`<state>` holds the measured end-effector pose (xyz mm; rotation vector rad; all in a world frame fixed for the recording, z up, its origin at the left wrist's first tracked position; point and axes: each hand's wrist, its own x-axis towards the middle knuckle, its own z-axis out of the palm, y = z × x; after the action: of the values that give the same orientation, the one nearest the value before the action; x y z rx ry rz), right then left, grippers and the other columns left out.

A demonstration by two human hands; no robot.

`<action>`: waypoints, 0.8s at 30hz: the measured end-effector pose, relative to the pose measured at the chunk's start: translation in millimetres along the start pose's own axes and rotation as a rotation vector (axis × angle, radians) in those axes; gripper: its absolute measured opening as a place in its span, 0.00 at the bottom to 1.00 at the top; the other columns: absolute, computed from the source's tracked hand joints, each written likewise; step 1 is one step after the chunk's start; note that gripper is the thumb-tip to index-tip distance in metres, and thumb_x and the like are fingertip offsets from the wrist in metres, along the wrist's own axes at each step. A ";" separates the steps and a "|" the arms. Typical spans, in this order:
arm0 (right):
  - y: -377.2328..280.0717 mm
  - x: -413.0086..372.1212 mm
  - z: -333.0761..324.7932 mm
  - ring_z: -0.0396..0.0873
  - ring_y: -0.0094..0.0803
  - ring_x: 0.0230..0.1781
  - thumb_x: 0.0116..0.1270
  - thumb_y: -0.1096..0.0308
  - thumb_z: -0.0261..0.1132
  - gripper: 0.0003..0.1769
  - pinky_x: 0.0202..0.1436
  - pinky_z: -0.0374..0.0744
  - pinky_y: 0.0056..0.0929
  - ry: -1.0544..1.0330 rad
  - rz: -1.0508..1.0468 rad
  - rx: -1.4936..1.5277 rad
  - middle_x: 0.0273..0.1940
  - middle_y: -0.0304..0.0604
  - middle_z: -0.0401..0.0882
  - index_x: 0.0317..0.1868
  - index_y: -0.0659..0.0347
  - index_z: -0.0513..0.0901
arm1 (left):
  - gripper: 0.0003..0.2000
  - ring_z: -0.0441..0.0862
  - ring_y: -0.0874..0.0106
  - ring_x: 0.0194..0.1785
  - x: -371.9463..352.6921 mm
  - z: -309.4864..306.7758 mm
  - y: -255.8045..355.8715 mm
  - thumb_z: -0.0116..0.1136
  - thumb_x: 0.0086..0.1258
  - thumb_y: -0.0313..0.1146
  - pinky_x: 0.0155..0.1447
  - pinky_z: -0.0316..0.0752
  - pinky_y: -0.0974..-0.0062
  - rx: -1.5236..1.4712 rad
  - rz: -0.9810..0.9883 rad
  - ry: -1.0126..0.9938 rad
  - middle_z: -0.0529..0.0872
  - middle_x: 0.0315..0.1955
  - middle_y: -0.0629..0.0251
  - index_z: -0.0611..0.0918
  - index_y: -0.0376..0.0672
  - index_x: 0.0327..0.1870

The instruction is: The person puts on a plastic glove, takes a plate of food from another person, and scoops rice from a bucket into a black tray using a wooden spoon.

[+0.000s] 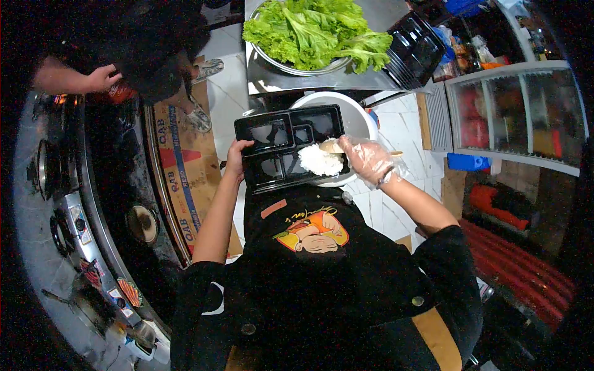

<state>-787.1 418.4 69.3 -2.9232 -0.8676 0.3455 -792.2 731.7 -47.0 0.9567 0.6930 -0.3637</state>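
My left hand (236, 159) grips the left edge of a black compartment tray (294, 115), its thumb over the rim. A mound of white rice (320, 162) lies in the compartment at the tray's lower right. My right hand (369, 161), in a clear plastic glove, is closed around a wooden spoon (332, 146). The spoon's head rests against the rice, and its handle end sticks out past my palm. Beneath the tray stands a white bucket (360, 116), partly covered by it. The other tray compartments look bare.
A bowl of green lettuce (312, 34) sits on a steel table (260, 77), beside stacked black trays (416, 46). Stove burners (77, 219) line the left. A co-worker's hand (102, 79) is at upper left. A glass-door fridge (513, 114) stands right.
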 end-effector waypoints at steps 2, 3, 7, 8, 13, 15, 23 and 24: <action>-1.5 -6.8 20.0 0.79 0.42 0.22 0.66 0.64 0.46 0.13 0.23 0.75 0.41 -0.019 0.038 -0.060 0.23 0.49 0.78 0.45 0.58 0.72 | 0.11 0.77 0.67 0.28 5.7 -5.2 -5.8 0.55 0.50 0.38 0.37 0.75 0.68 -0.028 -0.036 -0.023 0.80 0.25 0.64 0.77 0.42 0.31; -0.4 -7.6 34.9 0.79 0.42 0.22 0.66 0.64 0.46 0.13 0.23 0.76 0.40 0.054 0.027 -0.020 0.23 0.49 0.78 0.46 0.58 0.72 | 0.10 0.77 0.68 0.30 4.5 -3.4 -4.5 0.54 0.52 0.34 0.37 0.76 0.69 -0.065 -0.072 -0.071 0.79 0.27 0.63 0.75 0.42 0.35; 4.7 -12.9 43.1 0.79 0.46 0.24 0.68 0.64 0.44 0.15 0.25 0.76 0.40 0.026 0.128 0.044 0.25 0.52 0.78 0.51 0.56 0.70 | 0.11 0.77 0.69 0.33 -14.1 18.0 14.4 0.52 0.53 0.31 0.37 0.76 0.70 -0.015 -0.002 -0.103 0.78 0.30 0.63 0.73 0.43 0.38; 5.1 -16.3 43.9 0.79 0.46 0.25 0.68 0.64 0.44 0.16 0.26 0.76 0.41 -0.037 0.199 0.044 0.26 0.52 0.79 0.52 0.56 0.70 | 0.11 0.77 0.69 0.33 -9.5 12.4 13.1 0.52 0.53 0.31 0.37 0.76 0.70 -0.006 0.000 -0.101 0.78 0.30 0.63 0.73 0.43 0.38; 1.1 -52.2 -22.1 0.79 0.48 0.29 0.64 0.68 0.46 0.17 0.30 0.76 0.47 -0.170 0.185 0.060 0.27 0.53 0.79 0.53 0.57 0.68 | 0.10 0.79 0.66 0.29 9.1 0.8 -2.5 0.54 0.51 0.37 0.37 0.76 0.68 -0.013 -0.019 -0.061 0.81 0.27 0.63 0.78 0.40 0.30; -3.5 -61.3 -12.5 0.79 0.49 0.27 0.62 0.69 0.48 0.18 0.28 0.75 0.47 -0.231 0.032 0.043 0.26 0.55 0.78 0.53 0.56 0.68 | 0.10 0.78 0.66 0.29 4.5 5.2 0.4 0.54 0.51 0.37 0.37 0.76 0.68 -0.019 -0.006 -0.067 0.81 0.27 0.62 0.78 0.40 0.30; -8.1 -40.3 -4.3 0.79 0.48 0.28 0.65 0.67 0.45 0.16 0.29 0.76 0.45 -0.307 0.102 0.136 0.27 0.54 0.79 0.53 0.57 0.68 | 0.12 0.78 0.67 0.32 -3.1 9.5 8.7 0.51 0.54 0.30 0.37 0.76 0.70 -0.031 -0.052 -0.098 0.79 0.30 0.61 0.73 0.40 0.40; -4.3 -38.6 5.3 0.79 0.48 0.28 0.65 0.67 0.45 0.16 0.29 0.76 0.45 -0.307 0.105 0.136 0.27 0.54 0.79 0.53 0.57 0.68 | 0.12 0.78 0.67 0.32 -1.3 7.5 5.9 0.51 0.54 0.30 0.37 0.76 0.70 -0.054 -0.060 -0.099 0.79 0.30 0.61 0.73 0.41 0.40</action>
<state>-822.1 400.9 72.2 -2.8372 -0.6886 0.8434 -786.9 728.6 -39.5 0.8621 0.6395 -0.4399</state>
